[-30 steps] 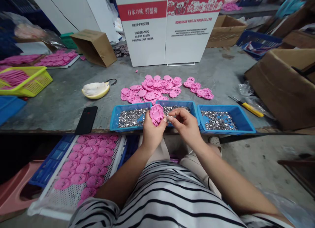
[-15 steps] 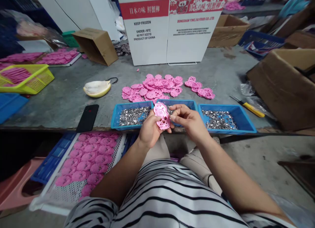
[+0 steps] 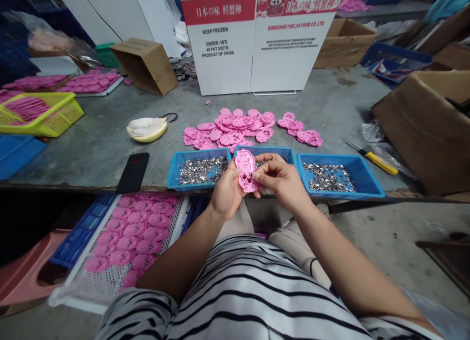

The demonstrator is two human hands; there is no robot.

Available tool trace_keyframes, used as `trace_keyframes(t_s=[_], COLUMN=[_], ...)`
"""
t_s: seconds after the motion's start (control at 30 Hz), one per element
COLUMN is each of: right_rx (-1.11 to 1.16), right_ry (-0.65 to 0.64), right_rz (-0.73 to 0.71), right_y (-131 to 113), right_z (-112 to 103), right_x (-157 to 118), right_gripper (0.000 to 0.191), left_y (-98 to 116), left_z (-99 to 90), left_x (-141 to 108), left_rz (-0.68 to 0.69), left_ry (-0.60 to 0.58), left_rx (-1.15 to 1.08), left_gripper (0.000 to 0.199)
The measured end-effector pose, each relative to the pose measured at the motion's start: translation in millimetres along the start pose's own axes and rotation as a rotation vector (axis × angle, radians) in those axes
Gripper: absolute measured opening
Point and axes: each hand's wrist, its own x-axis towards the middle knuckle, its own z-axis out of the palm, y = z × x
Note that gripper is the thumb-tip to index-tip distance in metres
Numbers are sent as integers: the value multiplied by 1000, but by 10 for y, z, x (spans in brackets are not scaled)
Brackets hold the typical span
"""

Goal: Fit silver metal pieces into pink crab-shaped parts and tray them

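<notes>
My left hand (image 3: 226, 192) grips a pink plastic piece (image 3: 245, 160) with a wavy rim and several holes, its thumb on the lower left of the face. My right hand (image 3: 281, 177) is closed in a pinch at the right edge of that piece; whatever its fingertips hold is too small to make out. Both hands are above the front edge of the table, before a middle blue tray (image 3: 290, 153) they partly hide. Small shiny metal parts fill the left blue tray (image 3: 171, 176) and the right blue tray (image 3: 369, 176). Behind lies a heap of similar pink pieces (image 3: 235, 124).
A black phone (image 3: 132, 172), a half fruit peel (image 3: 147, 130) and a yellow-handled screwdriver (image 3: 382, 163) lie on the table (image 3: 323, 102). A white carton (image 3: 227, 73) stands behind. Below left, a white perforated crate (image 3: 79, 293) holds rows of pink pieces. An open cardboard box (image 3: 411, 129) stands right.
The view has shifted slightly. My right fingertips now press closer onto the pink piece, over its right edge near the holes. My left hand still holds it.
</notes>
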Motion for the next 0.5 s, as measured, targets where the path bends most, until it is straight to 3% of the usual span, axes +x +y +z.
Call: trace_keyframes(t_s=[0.5], right_rx=[52], right_ry=[-27], right_rz=[101], right_y=[-69], right_z=[-5], right_x=[-9], right_gripper=[38], left_y=[-54], left_z=[-20], left_x=[32], left_rz=[-9], left_ry=[11], left_rx=[17], left_gripper=[47])
